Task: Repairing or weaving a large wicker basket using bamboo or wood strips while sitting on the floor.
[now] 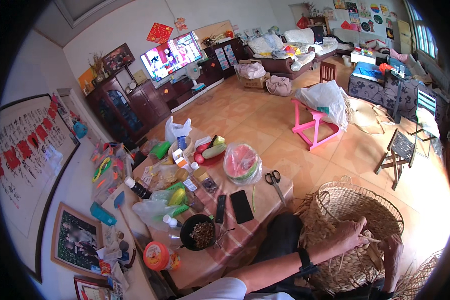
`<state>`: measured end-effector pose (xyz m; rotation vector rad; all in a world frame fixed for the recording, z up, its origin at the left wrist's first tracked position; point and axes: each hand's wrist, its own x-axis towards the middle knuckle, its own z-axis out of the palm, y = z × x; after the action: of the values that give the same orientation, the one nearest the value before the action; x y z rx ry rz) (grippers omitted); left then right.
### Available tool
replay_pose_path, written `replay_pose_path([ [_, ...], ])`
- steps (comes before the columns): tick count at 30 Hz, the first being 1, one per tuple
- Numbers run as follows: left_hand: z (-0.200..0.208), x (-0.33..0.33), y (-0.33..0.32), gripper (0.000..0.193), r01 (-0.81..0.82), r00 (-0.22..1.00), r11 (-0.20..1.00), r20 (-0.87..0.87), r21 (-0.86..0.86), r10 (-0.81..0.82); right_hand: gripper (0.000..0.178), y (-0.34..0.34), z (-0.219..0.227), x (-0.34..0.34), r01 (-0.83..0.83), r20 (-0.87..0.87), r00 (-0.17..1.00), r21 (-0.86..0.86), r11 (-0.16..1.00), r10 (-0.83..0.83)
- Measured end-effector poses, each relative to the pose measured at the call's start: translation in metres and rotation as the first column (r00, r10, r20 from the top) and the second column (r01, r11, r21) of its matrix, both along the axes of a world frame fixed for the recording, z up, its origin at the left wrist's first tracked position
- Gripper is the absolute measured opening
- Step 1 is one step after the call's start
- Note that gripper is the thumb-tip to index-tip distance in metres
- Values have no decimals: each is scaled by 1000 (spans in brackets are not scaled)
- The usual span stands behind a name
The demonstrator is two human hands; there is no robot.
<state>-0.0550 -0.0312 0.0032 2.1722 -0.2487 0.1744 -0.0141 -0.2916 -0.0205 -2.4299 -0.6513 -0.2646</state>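
Observation:
A large basket (pixel 335 272) of woven tan straw stands in front of me at the lower right, its rim a row of open loops on the far side. My left hand (pixel 351 234) reaches over it, fingers closed on a pale straw strand (pixel 369 237). My right hand (pixel 393 252) is at the basket's right side, thumb and fingers bent in against the same strand. A dark band circles my left wrist. Loose straw ends stick out around the basket's left edge and the lower right. The fingertips are partly hidden by the straw.
Left of the basket, a cloth-covered table (pixel 245 235) carries scissors (pixel 275 186), a phone (pixel 242 206), a remote (pixel 220 208), a wrapped watermelon half (pixel 242 164) and a black bowl (pixel 198 232). A pink stool (pixel 315 122) and a folding stool (pixel 398 155) stand beyond on the tiled floor.

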Motion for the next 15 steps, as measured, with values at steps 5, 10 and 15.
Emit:
replay_pose_path([
  [5,12,-9,23,25,62,998,994,3,89,-62,22,12,-3,-7,23,66,998,14,1000,-23],
  [10,-2,-9,50,26,107,994,992,-8,63,-107,18,45,6,-25,0,223,975,13,1000,-3],
  [15,-1,-3,69,23,244,960,969,-149,36,-236,21,57,1,-26,11,98,995,-2,1000,-11],
])
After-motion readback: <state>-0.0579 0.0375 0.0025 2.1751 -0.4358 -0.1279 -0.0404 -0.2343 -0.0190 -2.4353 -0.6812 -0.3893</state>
